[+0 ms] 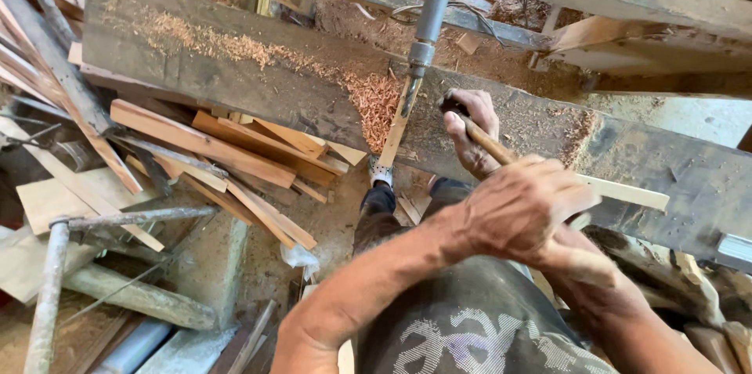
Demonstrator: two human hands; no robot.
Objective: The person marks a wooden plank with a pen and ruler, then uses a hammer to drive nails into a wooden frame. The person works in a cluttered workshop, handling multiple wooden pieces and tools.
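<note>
Left hand (pixel 523 205) clenched around a wooden handle (pixel 487 141), over a pale strip (pixel 623 192) lying on the dark plank (pixel 258 80). Right hand (pixel 472 130) farther out, gripping the handle's far end against the plank. Sawdust (pixel 374 100) heaped on the plank beside a metal rod (pixel 427 18). Wood offcuts (pixel 235 158) piled below, left. No containers in view.
</note>
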